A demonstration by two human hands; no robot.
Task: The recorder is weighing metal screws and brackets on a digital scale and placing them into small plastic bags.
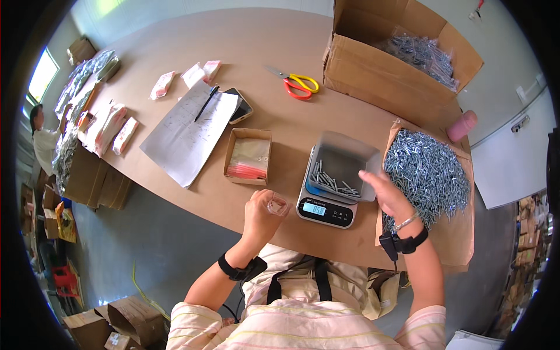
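Note:
My left hand (262,219), fingers closed, holds a small clear plastic bag (279,206) in front of the table's near edge. My right hand (389,195) grips the right side of a translucent grey plastic tray (344,150), thumb over its rim. The tray looks tilted above a digital scale (328,211) with a lit display. Several silver screws (335,182) lie gathered in the tray's near part. Just right of it, a big heap of loose screws (426,175) spreads on brown cardboard. Left of the scale, an open small box (228,160) holds flat bags with red edges (246,171).
A large carton (379,70) with bagged screws stands far right, near a pink cylinder (462,125). Scissors (298,84), a written sheet (189,131), a pen (206,104), a phone (242,107) and filled packets (105,129) lie around the table. Another person (44,143) is at far left.

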